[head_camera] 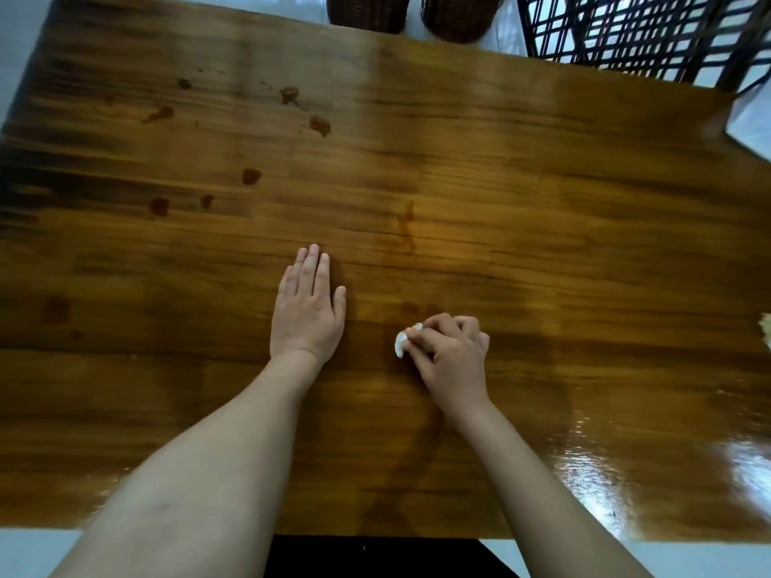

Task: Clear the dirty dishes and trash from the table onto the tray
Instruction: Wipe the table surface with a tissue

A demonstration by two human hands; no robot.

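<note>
White wad (399, 343) sits pinched in right grip (448, 352); left grip (306, 302) lies flat on table (542, 202).

Wicker baskets (367, 10), black lattice (572, 19), perhaps a chair, brown stains (320, 125)

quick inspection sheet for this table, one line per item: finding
surface: glossy wooden table; dark spill spots on its far left part, faint streak near the middle
job's things: white wad against the tabletop; pale scrap at the right edge, cut off by the frame; no tray or dishes seen
clutter: nothing seen
grippers: left hand flat, palm down on the table; right hand pinches the white wad
cables: nothing seen
surroundings: wicker baskets beyond the far edge; black wire rack at the far right; pale floor
</note>
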